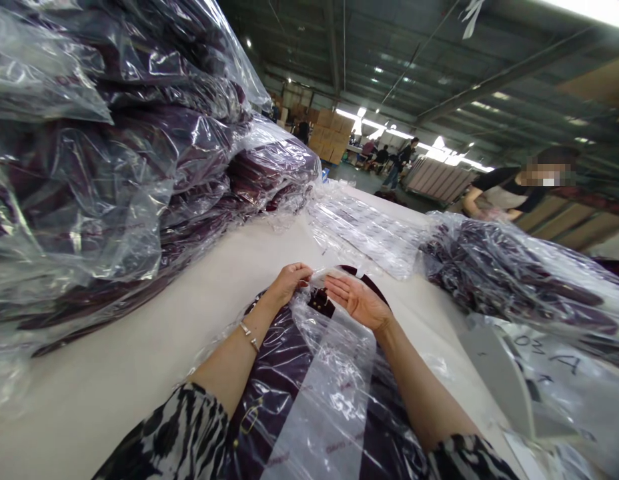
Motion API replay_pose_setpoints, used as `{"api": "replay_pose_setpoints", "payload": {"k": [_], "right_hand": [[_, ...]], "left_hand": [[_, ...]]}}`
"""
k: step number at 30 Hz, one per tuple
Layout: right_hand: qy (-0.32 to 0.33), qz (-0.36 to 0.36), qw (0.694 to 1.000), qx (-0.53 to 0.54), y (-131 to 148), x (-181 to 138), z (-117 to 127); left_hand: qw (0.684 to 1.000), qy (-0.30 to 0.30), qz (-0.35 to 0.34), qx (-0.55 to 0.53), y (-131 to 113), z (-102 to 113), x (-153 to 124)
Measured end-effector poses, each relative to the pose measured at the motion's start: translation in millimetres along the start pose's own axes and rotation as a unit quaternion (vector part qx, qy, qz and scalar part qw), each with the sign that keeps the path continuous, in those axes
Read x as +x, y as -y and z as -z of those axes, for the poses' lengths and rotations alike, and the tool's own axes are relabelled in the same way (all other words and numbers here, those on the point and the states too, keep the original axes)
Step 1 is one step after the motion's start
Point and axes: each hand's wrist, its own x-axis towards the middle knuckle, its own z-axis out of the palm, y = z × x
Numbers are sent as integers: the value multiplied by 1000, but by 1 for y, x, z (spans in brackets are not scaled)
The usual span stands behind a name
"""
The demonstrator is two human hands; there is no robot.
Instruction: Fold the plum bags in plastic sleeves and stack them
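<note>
A dark maroon garment [284, 373] lies on the white table [139, 347] in front of me, partly inside a clear plastic bag [329, 380]. My left hand [289, 280] is closed, pinching the bag's far edge near the garment's collar. My right hand [357, 300] is held open, palm up, fingers together, touching the same bag edge just right of the left hand.
A tall stack of bagged maroon garments [114, 153] fills the left. Empty clear bags [359, 227] lie beyond my hands. More bagged garments [509, 273] sit at the right. A person in a black top [499, 190] stands at the far right; others stand near cardboard boxes [329, 137].
</note>
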Motion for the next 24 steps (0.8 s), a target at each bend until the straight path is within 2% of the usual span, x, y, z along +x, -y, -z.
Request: {"api": "replay_pose_setpoints", "payload": {"k": [2,5,7,10,14,16,19,24], "right_hand": [[-37,21,999,-31,-8,10,-4],[-128,53,987,-80,-21,29,-8],[-155,85,981,-77,-27,39,-8],[-151,103,983,-23,-33,43,-3],[-166,91,978,85,-38,42,7],[-170,89,978,77,-40,41,10],[-145,92,985,25,-39,39,10],[-111,77,990,-32,-35,34,1]], "left_hand": [[1000,4,6,-10,0,1,0],[1000,6,13,-25,2,1,1],[999,-1,13,-34,3,1,2],[999,-8,12,-39,5,0,4],[999,-9,10,-34,6,-1,3],[1000,-11,7,-28,6,-2,2],[1000,-16,12,-17,6,-2,1],[999,-20,27,8,7,-4,2]]}}
